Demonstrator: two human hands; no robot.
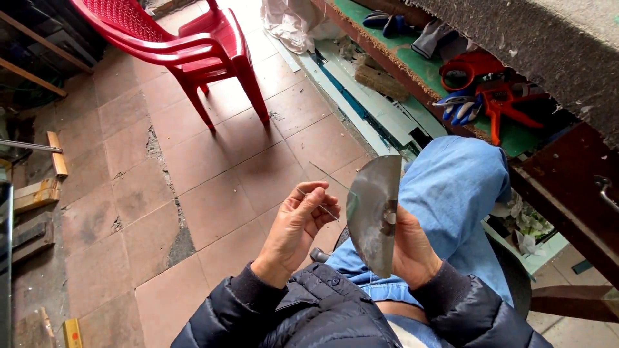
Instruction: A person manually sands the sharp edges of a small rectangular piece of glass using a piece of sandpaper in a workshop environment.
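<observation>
**Inspector:** Your surroundings first. A red plastic chair [193, 45] stands on the tiled floor [213, 193] ahead of you, well apart from your hands. A workbench [516, 58] runs along your right, with an orange clamp [509, 103] and blue gloves [461, 108] on its green shelf. Wood offcuts [39, 193] lie at the far left.

**Operator:** And my knee?

**Inspector:** Your knee in blue trousers [451, 193] rises directly behind the work, between it and the bench.

**Operator:** The piece itself?

**Inspector:** Your right hand [412, 248] is closed around a half-round metal plate [374, 212], held upright on edge over your lap. Your left hand [300, 222] is partly curled, fingertips pinching a thin wire [322, 207], which reaches toward the plate. Whether they touch, I cannot tell.
</observation>
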